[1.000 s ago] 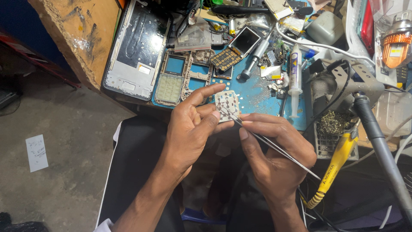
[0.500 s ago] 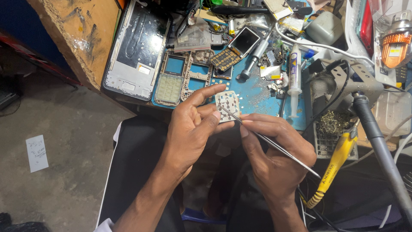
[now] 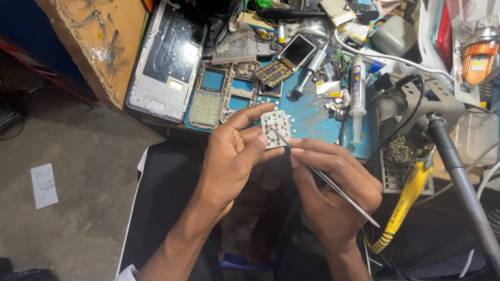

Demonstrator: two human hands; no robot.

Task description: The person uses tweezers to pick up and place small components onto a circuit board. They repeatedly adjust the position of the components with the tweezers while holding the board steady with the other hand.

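Left hand (image 3: 234,156): fingers pinched shut on a small white keypad board (image 3: 275,128), held just over the near edge of the blue mat (image 3: 312,117)
Right hand (image 3: 333,184): closed around thin tweezers (image 3: 325,179), tip touching the board
Syringe (image 3: 357,99): lying on the mat, right of the board
Phone frame (image 3: 169,60): left of the mat on the table (image 3: 99,36)

A worn wooden workbench (image 3: 99,47) with a chipped, paint-stained edge stands over a grey concrete floor (image 3: 67,156), where a small scrap of white paper (image 3: 44,184) lies under even light.
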